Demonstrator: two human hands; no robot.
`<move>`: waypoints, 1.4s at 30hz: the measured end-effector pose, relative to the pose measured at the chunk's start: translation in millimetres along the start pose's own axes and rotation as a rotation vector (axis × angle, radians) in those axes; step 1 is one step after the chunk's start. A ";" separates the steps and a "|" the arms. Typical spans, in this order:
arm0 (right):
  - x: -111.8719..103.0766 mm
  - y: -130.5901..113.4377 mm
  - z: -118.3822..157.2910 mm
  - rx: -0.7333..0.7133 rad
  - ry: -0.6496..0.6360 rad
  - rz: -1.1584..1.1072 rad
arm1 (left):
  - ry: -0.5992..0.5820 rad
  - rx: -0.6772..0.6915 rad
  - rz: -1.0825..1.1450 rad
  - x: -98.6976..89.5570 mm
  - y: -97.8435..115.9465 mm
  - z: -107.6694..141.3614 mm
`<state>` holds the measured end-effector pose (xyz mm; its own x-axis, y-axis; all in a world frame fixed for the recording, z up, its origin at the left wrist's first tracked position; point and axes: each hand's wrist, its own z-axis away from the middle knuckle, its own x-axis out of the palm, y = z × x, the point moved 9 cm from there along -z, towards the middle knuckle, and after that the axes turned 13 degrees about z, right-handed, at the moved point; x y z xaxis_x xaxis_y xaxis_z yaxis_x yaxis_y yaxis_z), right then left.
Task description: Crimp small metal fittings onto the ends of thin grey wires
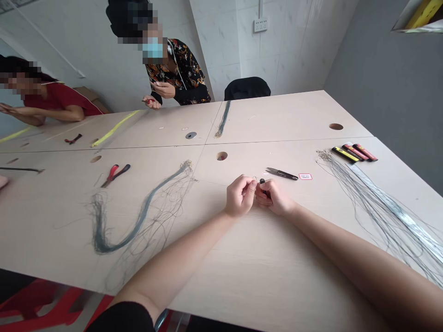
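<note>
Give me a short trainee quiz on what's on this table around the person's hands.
1. True or false: the red-handled pliers lie on the table to the left of the person's hands.
2. Which lies nearest the right hand? A: the black-handled snips. B: the red-handled pliers. C: the wall socket.
3. What colour is the small object at the right hand's fingertips?

Key: 1 true; 2 A; 3 black.
</note>
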<state>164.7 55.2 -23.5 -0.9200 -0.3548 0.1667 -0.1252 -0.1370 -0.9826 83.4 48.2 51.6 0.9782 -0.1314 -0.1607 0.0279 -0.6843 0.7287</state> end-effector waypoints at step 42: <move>3.7 3.8 0.8 0.062 -0.053 0.010 | -0.025 0.075 0.057 3.8 4.1 0.5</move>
<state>161.1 52.7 -26.5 -0.8999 -0.4046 0.1625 -0.0913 -0.1896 -0.9776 87.1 44.5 53.6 0.9722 -0.1891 -0.1380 -0.0441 -0.7270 0.6852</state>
